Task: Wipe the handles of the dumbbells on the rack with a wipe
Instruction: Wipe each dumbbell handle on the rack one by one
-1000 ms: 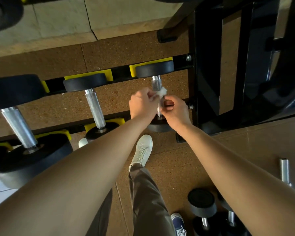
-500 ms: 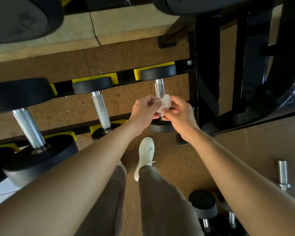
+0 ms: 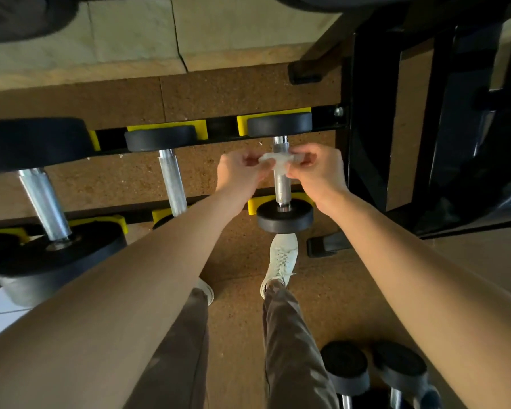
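My fingers pinch the wipe from both sides. My left hand holds its left end and my right hand holds its right end. The wipe is stretched across the upper part of the steel handle of the rightmost dumbbell. That dumbbell lies across the 2 black rails of the rack, resting in yellow cradles. A middle dumbbell and a large dumbbell sit to its left, apart from my hands.
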Demonstrator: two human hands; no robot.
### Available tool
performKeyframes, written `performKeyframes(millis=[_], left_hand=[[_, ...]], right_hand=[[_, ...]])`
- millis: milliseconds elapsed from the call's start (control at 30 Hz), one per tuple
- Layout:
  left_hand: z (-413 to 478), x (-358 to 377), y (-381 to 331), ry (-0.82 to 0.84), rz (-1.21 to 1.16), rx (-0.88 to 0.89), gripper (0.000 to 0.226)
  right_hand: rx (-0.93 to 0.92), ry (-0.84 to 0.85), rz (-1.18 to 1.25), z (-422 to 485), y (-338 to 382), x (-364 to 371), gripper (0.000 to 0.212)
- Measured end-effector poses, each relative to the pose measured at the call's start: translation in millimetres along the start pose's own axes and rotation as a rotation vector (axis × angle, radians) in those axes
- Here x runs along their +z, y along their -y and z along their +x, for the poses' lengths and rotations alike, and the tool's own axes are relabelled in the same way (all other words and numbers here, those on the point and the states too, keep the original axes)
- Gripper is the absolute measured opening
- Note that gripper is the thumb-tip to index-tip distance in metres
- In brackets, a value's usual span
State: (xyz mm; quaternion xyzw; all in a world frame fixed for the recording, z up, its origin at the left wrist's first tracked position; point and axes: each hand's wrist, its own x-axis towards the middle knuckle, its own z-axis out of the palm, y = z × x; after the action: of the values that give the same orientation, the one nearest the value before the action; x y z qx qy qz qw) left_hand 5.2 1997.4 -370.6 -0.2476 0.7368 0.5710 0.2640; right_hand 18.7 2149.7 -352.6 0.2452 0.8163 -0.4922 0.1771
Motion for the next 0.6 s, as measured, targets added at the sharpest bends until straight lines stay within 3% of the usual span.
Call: performKeyframes(millis=[133,200,267,467,600], left_hand=[[14,11,-3,-0.209,-0.121,-0.019,0.013],[19,17,-2,-0.264,-0.244,-0.083,0.016],[21,22,0,-0.261,-0.317,-0.150,0.023],[24,26,-8,-0.132,-0.147,-0.139,0.012],[30,21,-10,-0.196,-0.187,-0.198,0.014]], right_hand=[[0.062,-0.159,0.025,18,1,17,0.011],[0.111,-0.236,0.071,25,2,28,0.011],[0.153,-0.304,0.111,29,5,33,0.011],[0.331,-0.460,0.528,42,-4,24,0.012],[0.336,-0.344,0.645,36,4,26,0.019]])
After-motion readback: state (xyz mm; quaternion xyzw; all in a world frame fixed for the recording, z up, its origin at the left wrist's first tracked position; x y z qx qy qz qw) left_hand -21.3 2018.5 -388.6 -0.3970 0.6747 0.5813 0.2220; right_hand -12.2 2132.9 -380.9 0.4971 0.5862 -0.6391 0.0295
